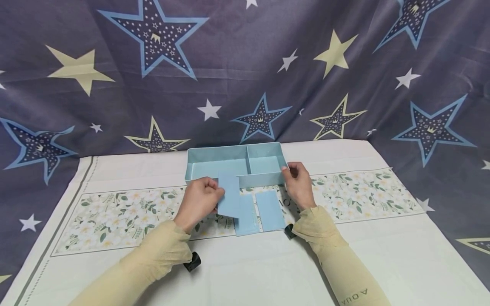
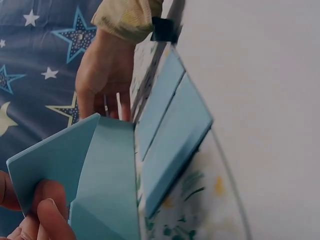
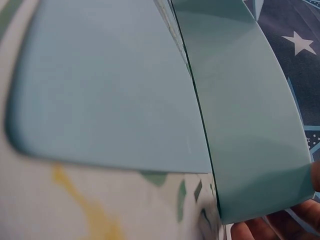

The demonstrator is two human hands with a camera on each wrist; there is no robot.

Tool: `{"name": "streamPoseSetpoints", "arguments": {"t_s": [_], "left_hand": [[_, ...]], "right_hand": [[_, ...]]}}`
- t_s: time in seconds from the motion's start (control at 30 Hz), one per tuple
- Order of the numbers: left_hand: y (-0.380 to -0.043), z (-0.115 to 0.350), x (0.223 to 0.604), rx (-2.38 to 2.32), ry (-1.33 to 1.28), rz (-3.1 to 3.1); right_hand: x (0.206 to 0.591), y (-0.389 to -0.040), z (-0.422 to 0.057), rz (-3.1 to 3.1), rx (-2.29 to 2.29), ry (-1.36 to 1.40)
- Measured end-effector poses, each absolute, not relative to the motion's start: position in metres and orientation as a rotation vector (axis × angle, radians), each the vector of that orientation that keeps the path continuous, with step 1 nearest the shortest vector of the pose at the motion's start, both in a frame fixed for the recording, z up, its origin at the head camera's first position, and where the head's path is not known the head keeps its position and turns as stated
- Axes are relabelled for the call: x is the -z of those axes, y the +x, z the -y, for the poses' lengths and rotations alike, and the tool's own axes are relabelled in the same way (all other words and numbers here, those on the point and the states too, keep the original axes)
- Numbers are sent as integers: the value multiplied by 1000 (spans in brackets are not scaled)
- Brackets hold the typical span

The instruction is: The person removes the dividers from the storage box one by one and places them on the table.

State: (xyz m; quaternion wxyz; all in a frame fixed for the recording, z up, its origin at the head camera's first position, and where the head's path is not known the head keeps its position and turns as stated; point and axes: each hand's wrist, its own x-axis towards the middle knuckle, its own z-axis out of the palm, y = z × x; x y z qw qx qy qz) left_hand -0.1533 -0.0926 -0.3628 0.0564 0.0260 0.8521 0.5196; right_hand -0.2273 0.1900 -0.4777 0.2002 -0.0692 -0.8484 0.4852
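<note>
My left hand [image 1: 199, 199] pinches a thin light-blue rectangular panel [image 1: 229, 195] by its left edge, thumb on one face. The panel stands upright in front of a light-blue divided box [image 1: 262, 180], hiding part of its front wall. At the box's right end, my right hand [image 1: 300, 187] grips the wall, thumb at the rim and fingers outside. Two more blue panels, a left one [image 1: 248, 219] and a right one [image 1: 270, 211], lie side by side before the box. In the left wrist view the pinched panel [image 2: 55, 150] overlaps the box wall [image 2: 107, 165].
A floral runner [image 1: 126, 216] crosses the white tablecloth [image 1: 245, 272] beneath the box and panels. Behind the table hangs a dark curtain [image 1: 229, 80] with stars. One divider [image 1: 248, 159] splits the box into a wide left and a narrower right compartment.
</note>
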Motion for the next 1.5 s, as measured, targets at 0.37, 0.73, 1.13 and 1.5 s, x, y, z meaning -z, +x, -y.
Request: {"name": "streamPoseSetpoints", "arguments": {"t_s": [0.37,0.73,1.13,1.5], "left_hand": [[-137,100,377,-1559,27,-2538],[-133,106,392,-1564,19,-2555],[-132,110,406,-1556,-30,-2518],[-135,112,414,-1527,-47,-2536]], "right_hand": [[480,-228,-190,2376,-1350,-205],[480,-228,-190,2377,-1345,-202],[482,-228,-190,2374,-1358,-199],[481,-228,-189,2372,-1353,-195]]}}
